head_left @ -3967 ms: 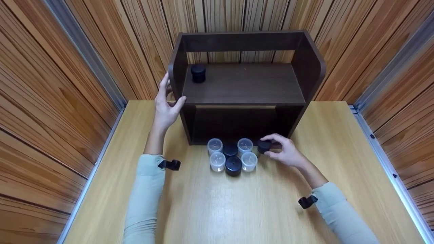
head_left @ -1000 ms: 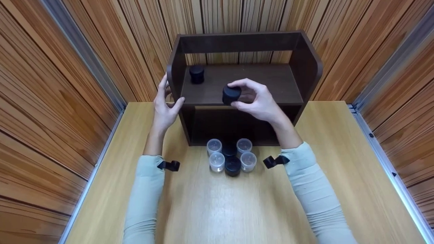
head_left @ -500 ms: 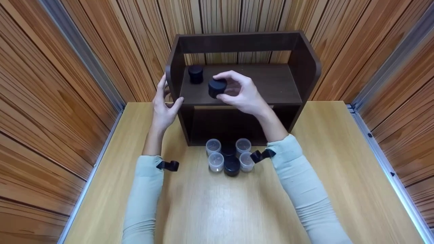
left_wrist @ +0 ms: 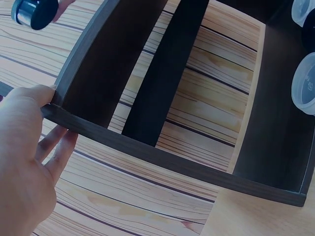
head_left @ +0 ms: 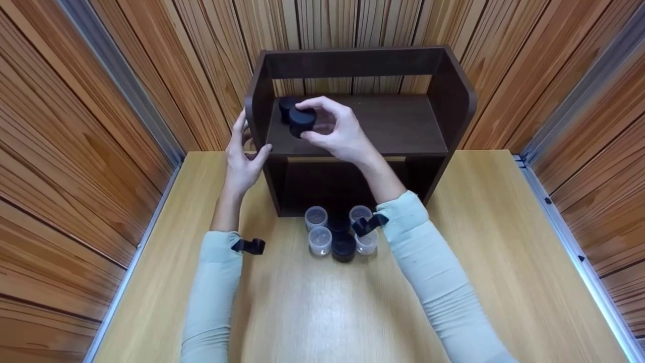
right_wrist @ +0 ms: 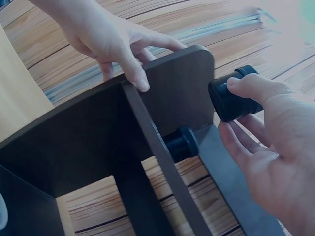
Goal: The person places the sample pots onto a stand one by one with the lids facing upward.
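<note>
In the head view my right hand (head_left: 340, 132) pinches a small black lidded jar (head_left: 302, 122) between thumb and fingers, above the left part of the upper board of a dark brown shelf (head_left: 383, 123). It overlaps a second black jar (head_left: 285, 107) standing at the back left of that board. The right wrist view shows the held jar (right_wrist: 231, 96) tilted and apart from the standing jar (right_wrist: 181, 144). With my left hand (head_left: 241, 164) I grip the shelf's left side panel, thumb at the front and fingers on its outer face.
On the table (head_left: 302, 312), before the shelf, several jars stand in close rows: clear cups (head_left: 320, 241) on both sides, black jars (head_left: 343, 247) between them. My right sleeve (head_left: 428, 252) and its wrist camera (head_left: 370, 224) partly cover the right-hand cups. Wood-panelled walls (head_left: 70, 151) surround the table.
My right hand picked up the black jar from right of the group, raised it over the upper board and moved left toward the standing jar. My left hand stays on the side panel.
</note>
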